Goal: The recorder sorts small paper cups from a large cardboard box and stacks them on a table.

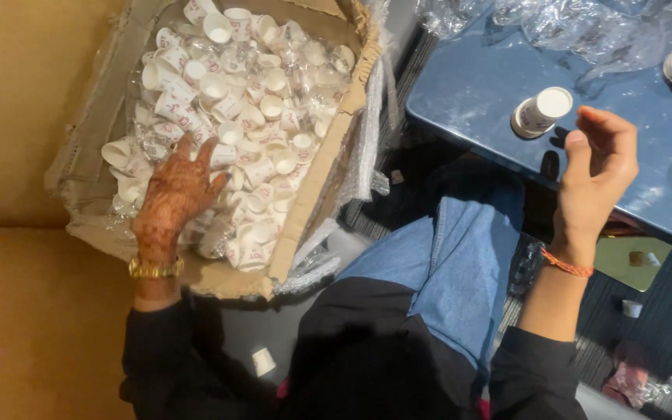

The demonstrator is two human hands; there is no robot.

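The left hand point(176, 190) lies flat in the cardboard box point(316, 171), fingers spread, palm down on the heap of small white paper cups point(250, 93). It presses on the cups but grips none that the picture shows. The heap spreads from this hand toward 1 o'clock, filling the box up to its far edge. The box itself runs long from 7 o'clock to 1 o'clock, and it rests on a tan sofa seat point(25, 327).

The cups in the heap point every way: some mouth up, some on their side, so they share no common axis.

The right hand point(600, 167) is raised over the lap, well apart from the box, with fingers curled loosely and holding nothing. Just at its 10 o'clock, a short stack of cups point(542, 111) lies on its side on the blue worktop point(468, 93). Its long axis runs from 8 o'clock to 2 o'clock, with the flat closed end toward 2 o'clock. The right hand is much nearer to this stack; the left hand is nearer to the loose heap.
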